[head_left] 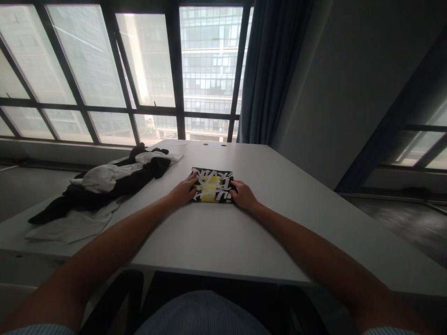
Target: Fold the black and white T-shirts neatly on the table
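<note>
A folded garment (213, 182), black with white and yellow lettering, lies flat in the middle of the white table (223, 232). My left hand (184, 190) rests on its left edge with the fingers stretched out over the cloth. At the garment's right near corner my right hand (243, 194) lies with the fingers flat and pressing on the fabric. Both hands are open and touch the folded garment without lifting it.
A loose heap of black and white clothes (104, 186) lies on the left part of the table. Behind the table stand large windows (139, 70) and a blue curtain (272, 70). A dark chair (118, 298) shows below the table's near edge.
</note>
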`<state>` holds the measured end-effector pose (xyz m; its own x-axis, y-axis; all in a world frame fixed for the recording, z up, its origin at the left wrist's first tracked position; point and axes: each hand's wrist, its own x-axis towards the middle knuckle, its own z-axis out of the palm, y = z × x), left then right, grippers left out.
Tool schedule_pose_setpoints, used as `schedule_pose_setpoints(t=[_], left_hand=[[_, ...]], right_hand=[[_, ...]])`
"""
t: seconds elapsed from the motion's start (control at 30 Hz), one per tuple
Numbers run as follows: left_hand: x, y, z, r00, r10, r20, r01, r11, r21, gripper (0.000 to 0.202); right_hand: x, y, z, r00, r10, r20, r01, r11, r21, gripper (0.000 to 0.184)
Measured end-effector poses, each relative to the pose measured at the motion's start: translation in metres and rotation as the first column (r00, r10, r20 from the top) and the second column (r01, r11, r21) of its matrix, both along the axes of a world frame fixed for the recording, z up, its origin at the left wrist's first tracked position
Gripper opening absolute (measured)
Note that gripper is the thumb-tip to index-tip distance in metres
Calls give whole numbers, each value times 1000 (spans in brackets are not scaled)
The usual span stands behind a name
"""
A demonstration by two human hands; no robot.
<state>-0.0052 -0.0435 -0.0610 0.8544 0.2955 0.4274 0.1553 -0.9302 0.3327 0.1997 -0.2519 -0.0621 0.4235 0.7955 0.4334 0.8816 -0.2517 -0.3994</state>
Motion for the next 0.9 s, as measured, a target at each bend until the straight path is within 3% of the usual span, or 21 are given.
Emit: schedule_pose_setpoints(t=[0.13, 0.4, 0.5, 0.6, 0.7, 0.9], left_hand=[[2, 6, -5, 971, 114, -208, -123, 992, -32, 51], [0, -1, 2, 922, 198, -333, -168, 979, 115, 51], [-3, -10, 5, 919, 218, -329, -169, 971, 170, 52], [-4, -23, 5, 965, 117, -236, -70, 977, 200, 54], [-1, -37, 1, 984, -51, -172, 91, 968, 234, 62], [5, -43, -7, 947, -138, -291, 196, 964, 180, 69]], right_hand=[[-2, 2, 3, 999, -32, 30, 35, 994, -104, 41], [-11, -5, 12, 992, -96, 85, 116, 953, -281, 36], [-18, -8, 15, 976, -135, 173, 178, 948, -262, 38], [-27, -9, 18, 946, -142, 290, 205, 959, -198, 41], [-33, -8, 16, 950, -103, 294, 172, 960, -220, 46], [-32, -6, 9, 984, -28, 177, 88, 937, -339, 52]])
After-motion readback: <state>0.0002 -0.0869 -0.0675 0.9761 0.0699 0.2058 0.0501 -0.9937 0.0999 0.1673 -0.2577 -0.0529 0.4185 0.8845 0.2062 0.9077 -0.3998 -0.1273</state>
